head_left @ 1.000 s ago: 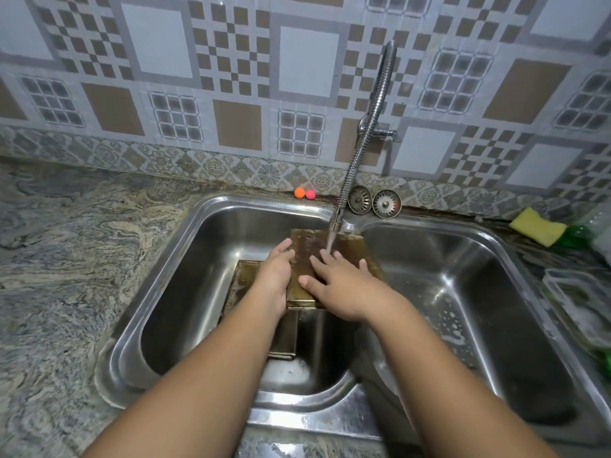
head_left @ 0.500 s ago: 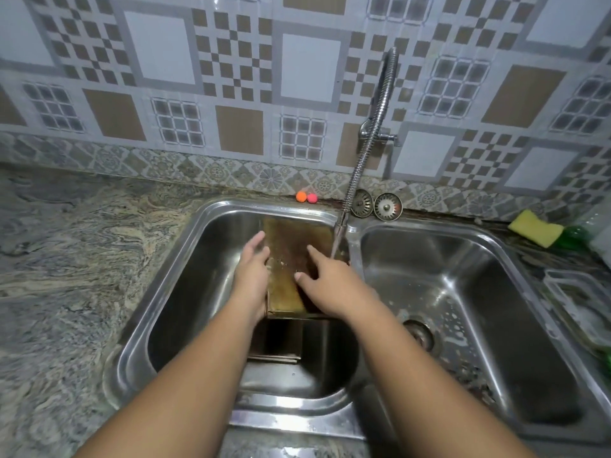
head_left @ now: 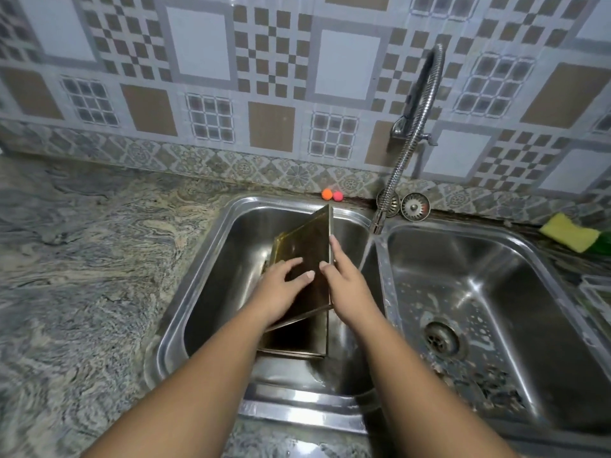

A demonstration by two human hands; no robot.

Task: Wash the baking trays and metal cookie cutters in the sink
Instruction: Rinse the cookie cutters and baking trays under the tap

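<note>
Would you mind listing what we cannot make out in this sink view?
- Lower tray: mostly hidden under the tilted tray and left hand.
- Cookie cutters: none visible.
- Left basin's drain: hidden by trays.
- Container: cut off at the right edge.
- Right hand's palm: faces away.

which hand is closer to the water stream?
Right. The right hand grips the tray edge just left of the water stream; the left hand lies farther left, on the tray's face.
</note>
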